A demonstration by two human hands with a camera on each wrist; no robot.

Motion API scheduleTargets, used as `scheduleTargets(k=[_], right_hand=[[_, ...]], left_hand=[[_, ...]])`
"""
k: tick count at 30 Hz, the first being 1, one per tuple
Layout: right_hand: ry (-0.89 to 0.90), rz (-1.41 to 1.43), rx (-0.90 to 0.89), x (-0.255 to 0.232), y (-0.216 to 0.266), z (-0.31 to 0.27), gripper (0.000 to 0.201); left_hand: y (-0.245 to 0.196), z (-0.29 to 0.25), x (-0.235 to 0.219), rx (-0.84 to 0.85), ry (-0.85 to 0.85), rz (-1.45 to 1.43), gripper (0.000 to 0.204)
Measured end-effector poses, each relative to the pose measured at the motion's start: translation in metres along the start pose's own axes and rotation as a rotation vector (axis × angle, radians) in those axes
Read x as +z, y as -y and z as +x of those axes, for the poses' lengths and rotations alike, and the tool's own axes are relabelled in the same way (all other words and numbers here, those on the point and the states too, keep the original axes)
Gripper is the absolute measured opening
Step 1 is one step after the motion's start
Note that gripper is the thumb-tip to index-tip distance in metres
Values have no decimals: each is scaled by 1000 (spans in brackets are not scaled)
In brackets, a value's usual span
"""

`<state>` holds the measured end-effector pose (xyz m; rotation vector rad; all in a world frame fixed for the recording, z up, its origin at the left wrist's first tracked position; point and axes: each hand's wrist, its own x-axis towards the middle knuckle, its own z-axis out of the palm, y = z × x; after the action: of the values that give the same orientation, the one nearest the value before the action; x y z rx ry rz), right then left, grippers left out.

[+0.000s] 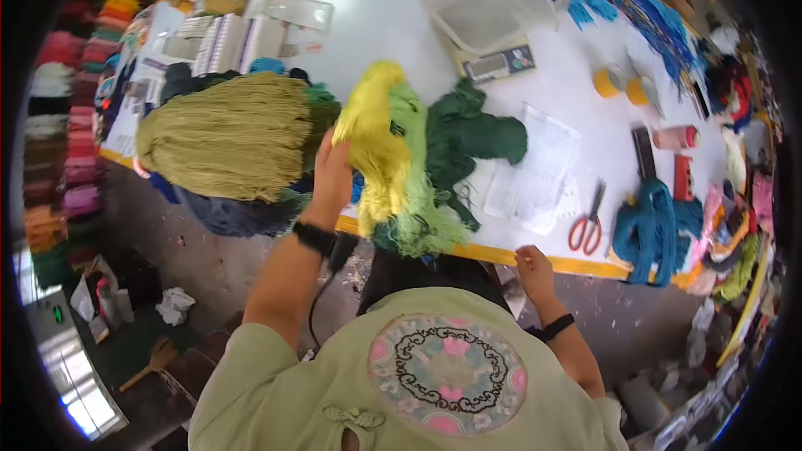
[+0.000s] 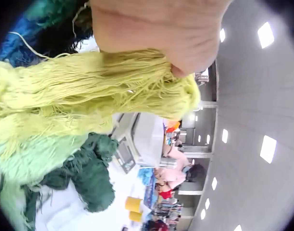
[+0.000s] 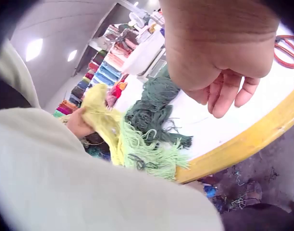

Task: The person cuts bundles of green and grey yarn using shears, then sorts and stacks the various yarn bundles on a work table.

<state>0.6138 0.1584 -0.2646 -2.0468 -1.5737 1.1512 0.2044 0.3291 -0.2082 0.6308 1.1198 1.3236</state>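
Yellow yarn hank [image 1: 378, 138] upright, lengthwise vertical

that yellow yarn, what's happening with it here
A person at a white table is lifting a bundle of yellow yarn with the left hand, which grips it near the top so its pale green end hangs over the table's edge. The right hand holds nothing, fingers loosely curled near the yellow table edge. Dark green yarn lies just behind, an olive yarn bundle to the left, and red scissors to the right.
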Motion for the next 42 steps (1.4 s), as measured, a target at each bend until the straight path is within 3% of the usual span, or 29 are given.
scheduleTargets(k=[1,5,8,9,10,12,14,15,16,17,19,21,22,25,27,29,31,33,35,36,37,38,39,40,42], right_hand=[[-19,-34,-56,1,1,3,15],[183,174,-41,20,0,33,12],[243,92,-158,35,23,60,10],[255,93,-179,38,30,67,10],[278,65,-212,41,38,75,10],[301,38,-249,51,55,89,9],[234,38,-384,56,68,97,9],[215,18,-411,58,74,100,10],[191,-7,-425,61,83,102,10],[183,48,-420,61,94,104,10],[141,68,-349,65,121,113,14],[54,148,-419,78,142,134,26],[-4,134,-400,82,162,141,30],[-118,-46,-544,108,201,189,41],[-165,-161,-578,127,226,213,46],[-192,-441,-308,140,257,226,54],[-189,-530,-266,160,254,248,53],[-171,-624,-232,171,253,262,52],[-58,-639,-347,163,252,268,51],[-86,-625,-369,156,256,264,49],[-79,-637,-369,149,257,258,49],[-158,-385,-372,143,258,249,49],[-234,-131,-372,137,257,241,50],[-299,194,-485,131,257,228,53],[-171,427,-369,108,273,182,61]], left_hand=[[-12,-24,-7,43,41,-107,40],[-78,-131,-24,257,-186,-160,44],[-156,-172,-49,379,-413,-150,43],[-188,-180,-53,465,-298,-83,41],[-217,-178,-37,566,-499,-49,38],[-256,-164,-47,742,-663,342,32],[-289,-127,-80,780,-761,657,28],[-304,-108,-60,732,-769,595,27],[-303,-78,-91,719,-725,424,28],[-301,-47,-139,598,-721,591,38],[-276,-9,-160,576,-644,1025,53],[-261,-2,-161,576,-568,1929,65],[-255,-4,-159,699,-495,1853,67],[-258,-18,-150,776,-619,1739,55],[-260,-43,-92,912,-612,1560,47],[-239,-64,-70,922,-438,1287,42],[-210,-89,-61,557,-58,990,38],[-183,-89,-46,297,260,954,39],[-147,-92,-39,121,285,901,40],[-132,-93,-46,112,279,892,40],[-117,-94,-51,-11,311,828,41],[-104,-94,-54,-128,345,762,42],[-94,-95,-54,-125,343,752,42],[-86,-94,-52,-115,326,717,46],[-74,-91,-44,-60,325,586,59]])
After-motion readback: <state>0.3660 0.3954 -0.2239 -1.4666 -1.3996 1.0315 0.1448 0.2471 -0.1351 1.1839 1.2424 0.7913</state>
